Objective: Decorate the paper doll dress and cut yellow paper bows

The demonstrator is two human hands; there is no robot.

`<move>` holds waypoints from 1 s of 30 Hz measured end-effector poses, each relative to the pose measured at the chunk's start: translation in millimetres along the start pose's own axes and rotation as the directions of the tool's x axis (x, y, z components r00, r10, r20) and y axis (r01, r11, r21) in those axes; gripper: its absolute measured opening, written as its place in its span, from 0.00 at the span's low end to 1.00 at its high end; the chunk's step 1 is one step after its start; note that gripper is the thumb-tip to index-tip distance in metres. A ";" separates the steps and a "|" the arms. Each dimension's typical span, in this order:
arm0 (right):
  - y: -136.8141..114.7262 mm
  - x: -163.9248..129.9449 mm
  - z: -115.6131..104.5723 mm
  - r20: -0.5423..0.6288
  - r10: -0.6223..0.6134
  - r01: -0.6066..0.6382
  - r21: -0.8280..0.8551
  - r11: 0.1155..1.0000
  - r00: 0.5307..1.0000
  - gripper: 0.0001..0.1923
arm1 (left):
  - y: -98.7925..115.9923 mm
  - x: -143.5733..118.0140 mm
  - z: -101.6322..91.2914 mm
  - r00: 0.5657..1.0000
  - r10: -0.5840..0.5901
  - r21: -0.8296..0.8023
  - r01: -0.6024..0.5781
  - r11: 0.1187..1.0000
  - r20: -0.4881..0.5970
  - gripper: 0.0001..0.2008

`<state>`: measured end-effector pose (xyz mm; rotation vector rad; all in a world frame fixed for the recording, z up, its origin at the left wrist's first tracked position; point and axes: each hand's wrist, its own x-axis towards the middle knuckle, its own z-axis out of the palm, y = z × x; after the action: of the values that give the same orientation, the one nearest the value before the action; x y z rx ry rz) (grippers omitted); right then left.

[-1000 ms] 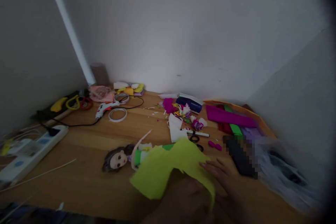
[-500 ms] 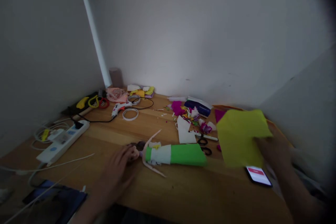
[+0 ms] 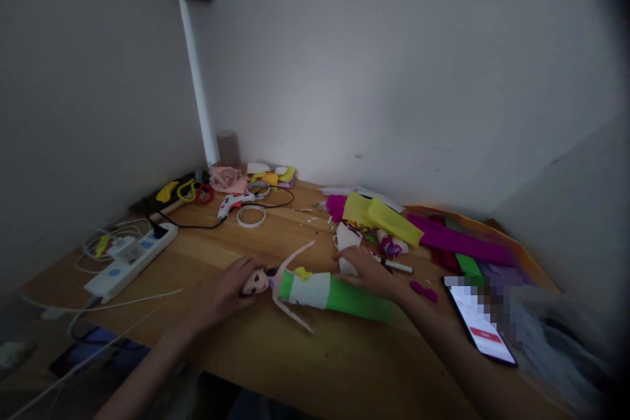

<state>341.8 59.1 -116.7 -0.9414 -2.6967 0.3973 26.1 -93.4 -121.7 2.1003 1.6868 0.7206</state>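
Since half a second ago, the right hand (image 3: 367, 270) has let go of the yellow-green sheet (image 3: 381, 218), now lying folded among the paper scraps by the wall, and is coming down on the doll (image 3: 315, 289). Fingers are resting loosely curled on the doll's green wrap, while the left hand (image 3: 231, 285) is cupping its head. Both are touching rather than clamping. Lying flat on the bench (image 3: 315, 354), the doll is best steadied at both ends, pressing lightly so the paper does not crease.

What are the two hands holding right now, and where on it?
The doll: the left hand is at its head, the right hand on its green skirt. Whether the fingers actually grip cannot be told.
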 end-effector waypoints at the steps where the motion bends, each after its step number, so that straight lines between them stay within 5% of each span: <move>1: -10.8 -4.6 3.6 0.058 -0.032 0.029 0.052 0.998 0.998 0.22 | 2.7 1.0 -7.5 1.000 0.015 0.002 -0.015 1.000 -0.004 0.20; 5: -34.1 -22.4 7.5 0.128 -0.015 -0.012 0.209 0.978 0.992 0.38 | 25.6 8.2 -46.7 0.994 0.036 0.009 -0.036 0.999 -0.106 0.25; 10: -50.6 -49.4 18.8 -0.004 0.216 -0.202 0.340 0.918 0.976 0.36 | 52.8 31.3 -74.6 0.975 0.087 -0.131 -0.116 0.985 -0.205 0.31; 13: -66.8 -65.5 32.8 -0.124 0.387 -0.307 0.415 0.856 0.913 0.39 | 62.3 48.6 -57.6 0.937 0.020 -0.334 -0.145 0.931 -0.350 0.37; 15: -77.9 -73.3 43.9 -0.180 0.485 -0.360 0.466 0.808 0.856 0.38 | 71.2 57.8 -37.5 0.898 -0.191 -0.657 -0.133 0.742 -0.397 0.37; 19: -97.6 -82.9 63.9 -0.170 0.605 -0.432 0.556 0.711 0.778 0.34 | 92.6 68.0 -5.3 0.928 -0.274 -0.782 -0.029 0.623 -0.252 0.30; 24: -118.3 -88.0 70.2 -0.017 0.769 -0.570 0.661 0.488 0.639 0.38 | 100.2 80.7 5.9 0.935 -0.347 -0.862 0.111 0.495 -0.079 0.28; 28: -118.2 -88.4 74.9 0.186 0.708 -0.616 0.667 0.419 0.682 0.43 | 85.8 94.9 22.7 0.900 -0.436 -0.907 0.182 0.379 -0.002 0.25; 30: -113.0 -90.3 84.8 0.193 0.658 -0.576 0.693 0.434 0.727 0.41 | 73.1 101.0 37.1 0.879 -0.475 -0.930 0.214 0.299 0.049 0.23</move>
<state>318.6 -97.8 -171.0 -1.5653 -1.6636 1.3846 122.1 -10.4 -93.6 0.8002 1.2284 1.3848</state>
